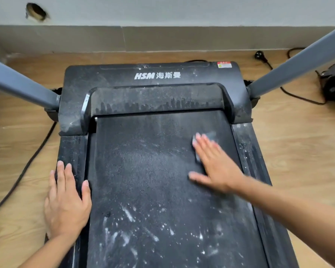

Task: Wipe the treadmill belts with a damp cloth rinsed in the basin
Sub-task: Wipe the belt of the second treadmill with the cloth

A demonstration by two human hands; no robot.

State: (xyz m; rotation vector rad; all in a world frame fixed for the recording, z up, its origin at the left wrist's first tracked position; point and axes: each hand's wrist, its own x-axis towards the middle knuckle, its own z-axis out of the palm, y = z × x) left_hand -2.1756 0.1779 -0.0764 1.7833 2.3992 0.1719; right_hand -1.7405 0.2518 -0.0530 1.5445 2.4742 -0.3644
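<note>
A home room: a treadmill [153, 151] on wood-look flooring [17, 151] beside a plain wall [182, 10].

Belt [143, 171]: matt black, finely textured, flecked with white dust. Motor cover [124, 78]: black plastic, dull under dust. Uprights [23, 88]: smooth grey finish. Floor [17, 142]: wood-grain planks, low sheen.

Black belt [153, 171] mottled with white dust specks and streaks, black motor cover [124, 78] with white HSM lettering and a red-yellow sticker [224, 65], grey uprights [23, 88], grey cloth [209, 137], light wood-grain floor [17, 142], black cable [27, 165], off-white wall [182, 10], grey-beige skirting [66, 38].
</note>
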